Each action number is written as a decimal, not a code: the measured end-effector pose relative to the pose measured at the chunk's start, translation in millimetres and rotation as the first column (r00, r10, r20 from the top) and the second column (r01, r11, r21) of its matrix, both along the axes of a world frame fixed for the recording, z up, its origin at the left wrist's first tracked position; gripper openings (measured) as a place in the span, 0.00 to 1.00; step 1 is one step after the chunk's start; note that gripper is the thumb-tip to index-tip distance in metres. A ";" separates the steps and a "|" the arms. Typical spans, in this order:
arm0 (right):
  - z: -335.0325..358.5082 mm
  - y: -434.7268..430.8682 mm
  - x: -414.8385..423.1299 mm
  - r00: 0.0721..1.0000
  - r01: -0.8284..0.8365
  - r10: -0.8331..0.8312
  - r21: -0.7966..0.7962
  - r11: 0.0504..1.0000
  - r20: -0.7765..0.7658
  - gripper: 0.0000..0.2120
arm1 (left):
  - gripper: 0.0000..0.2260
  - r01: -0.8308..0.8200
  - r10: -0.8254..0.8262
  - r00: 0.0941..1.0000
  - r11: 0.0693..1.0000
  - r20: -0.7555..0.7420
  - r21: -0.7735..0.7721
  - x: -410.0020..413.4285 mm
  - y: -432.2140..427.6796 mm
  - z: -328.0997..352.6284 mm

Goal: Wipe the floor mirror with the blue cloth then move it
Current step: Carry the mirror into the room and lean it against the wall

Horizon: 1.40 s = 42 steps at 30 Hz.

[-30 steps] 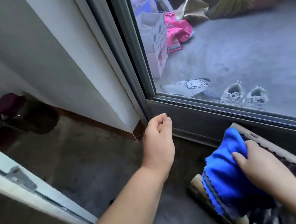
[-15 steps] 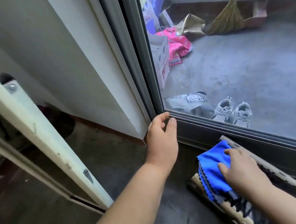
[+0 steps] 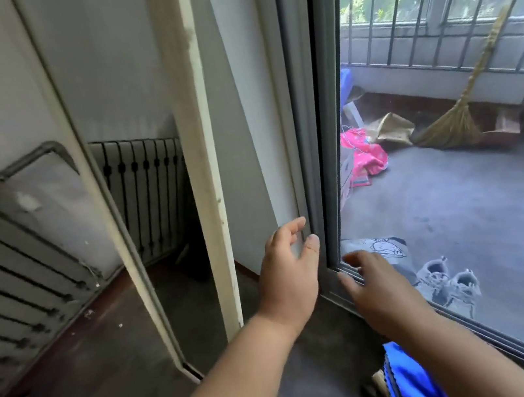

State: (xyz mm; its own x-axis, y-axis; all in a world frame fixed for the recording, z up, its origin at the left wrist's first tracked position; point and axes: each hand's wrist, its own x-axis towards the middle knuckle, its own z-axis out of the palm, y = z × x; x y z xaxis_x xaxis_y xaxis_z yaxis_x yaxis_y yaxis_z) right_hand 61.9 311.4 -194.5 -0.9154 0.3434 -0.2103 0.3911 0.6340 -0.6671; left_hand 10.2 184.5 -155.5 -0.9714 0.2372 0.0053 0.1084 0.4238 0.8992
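The floor mirror (image 3: 157, 194) stands upright left of centre in a cream frame, leaning against the white wall and reflecting a radiator. The blue cloth (image 3: 413, 380) lies at the bottom edge on a woven object by the glass door. My left hand (image 3: 290, 269) is raised, fingers apart, between the mirror's right edge and the door frame, touching nothing I can make out. My right hand (image 3: 376, 290) hovers above the cloth with fingers spread, holding nothing.
A sliding glass door (image 3: 455, 167) with a grey frame fills the right side. Beyond it lie a balcony floor, grey sneakers (image 3: 449, 285), a broom (image 3: 454, 123) and pink bags (image 3: 363, 154). Dark floor (image 3: 113, 393) stretches at the lower left.
My right hand let go of the blue cloth and rose off it. The view tilted up, bringing the upright mirror into the frame. My left hand lifted slightly with fingers spreading.
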 end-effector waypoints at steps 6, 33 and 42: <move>102.7 -23.4 -21.6 0.967 -0.171 0.154 -0.067 0.983 -0.204 0.20 | 0.15 -0.114 0.119 0.988 0.992 -0.097 0.058 8.7 -26.3 83.3; 294.3 -57.7 -140.8 0.820 -0.177 -0.025 -0.296 0.939 -0.571 0.07 | 0.28 -0.305 0.157 0.790 0.939 -0.593 -0.158 -42.9 -66.4 230.8; 315.4 -50.3 -122.2 0.792 -0.417 0.311 -0.094 0.904 -0.526 0.10 | 0.32 -0.366 0.176 0.731 0.917 -0.660 -0.160 -53.2 -46.7 236.9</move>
